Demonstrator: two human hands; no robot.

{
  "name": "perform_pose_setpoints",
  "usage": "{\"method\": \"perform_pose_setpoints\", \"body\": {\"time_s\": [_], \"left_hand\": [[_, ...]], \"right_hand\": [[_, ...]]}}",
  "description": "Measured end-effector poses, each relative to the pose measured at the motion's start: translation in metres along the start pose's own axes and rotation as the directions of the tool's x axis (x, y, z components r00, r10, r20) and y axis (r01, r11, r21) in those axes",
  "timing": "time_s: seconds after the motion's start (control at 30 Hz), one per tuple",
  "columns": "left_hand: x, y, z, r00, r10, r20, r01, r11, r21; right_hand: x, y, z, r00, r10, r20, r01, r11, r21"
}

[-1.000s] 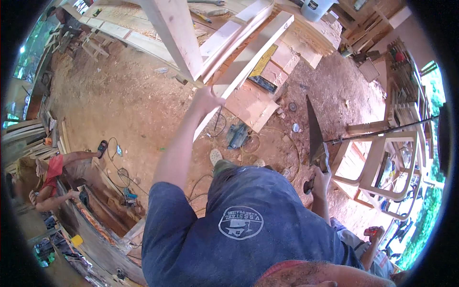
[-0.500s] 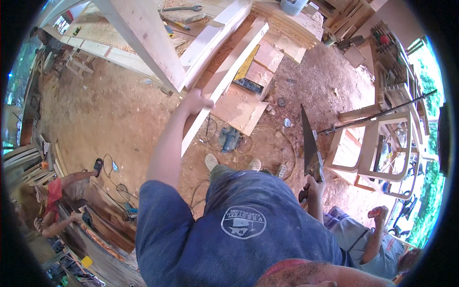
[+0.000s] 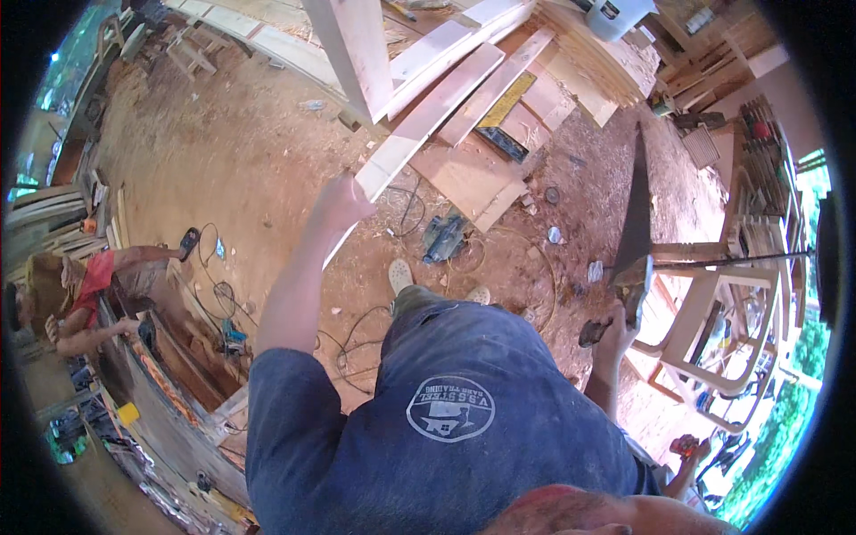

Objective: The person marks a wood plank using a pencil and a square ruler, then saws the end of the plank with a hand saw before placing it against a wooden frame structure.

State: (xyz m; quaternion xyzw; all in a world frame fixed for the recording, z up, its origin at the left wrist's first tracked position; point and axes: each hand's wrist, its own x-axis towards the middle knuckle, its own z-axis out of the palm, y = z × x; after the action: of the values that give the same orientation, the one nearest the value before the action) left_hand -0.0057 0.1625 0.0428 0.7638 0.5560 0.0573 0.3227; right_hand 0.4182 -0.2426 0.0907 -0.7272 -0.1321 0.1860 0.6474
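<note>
Board (image 3: 412, 136) in left hand (image 3: 339, 209), handsaw (image 3: 636, 223) in right hand (image 3: 615, 335)

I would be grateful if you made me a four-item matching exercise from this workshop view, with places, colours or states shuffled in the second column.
Column one:
1. Handsaw
2. Bucket
3. Left hand
4. Shirt

Column two:
A. Dark blue, with a pale round print
B. Closed around a pale board
C. Held in the right hand
D. Whitish, at the upper edge of the view

Right pairs: 1-C, 2-D, 3-B, 4-A
</note>
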Motion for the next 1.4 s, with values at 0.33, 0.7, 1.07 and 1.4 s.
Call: {"method": "perform_pose_setpoints", "body": {"time_s": [0.33,0.7,1.07,1.4], "left_hand": [[0.017,0.012,0.026,0.996,-0.091,0.017,0.089,0.993,0.082],[0.013,0.021,0.042,0.982,-0.152,-0.111,0.180,0.930,0.320],[0.023,0.004,0.021,0.990,-0.103,0.095,0.115,0.984,-0.137],[0.064,0.012,0.064,0.955,0.291,0.047,-0.282,0.948,-0.147]], "right_hand": [[-0.014,-0.090,0.005,0.933,-0.359,0.026,0.347,0.916,0.203],[-0.018,-0.118,0.030,0.860,-0.482,0.170,0.387,0.831,0.399],[-0.049,-0.150,0.050,0.722,-0.476,0.502,0.266,0.861,0.433],[-0.040,-0.182,0.131,0.279,-0.467,0.839,0.476,0.826,0.301]]}}
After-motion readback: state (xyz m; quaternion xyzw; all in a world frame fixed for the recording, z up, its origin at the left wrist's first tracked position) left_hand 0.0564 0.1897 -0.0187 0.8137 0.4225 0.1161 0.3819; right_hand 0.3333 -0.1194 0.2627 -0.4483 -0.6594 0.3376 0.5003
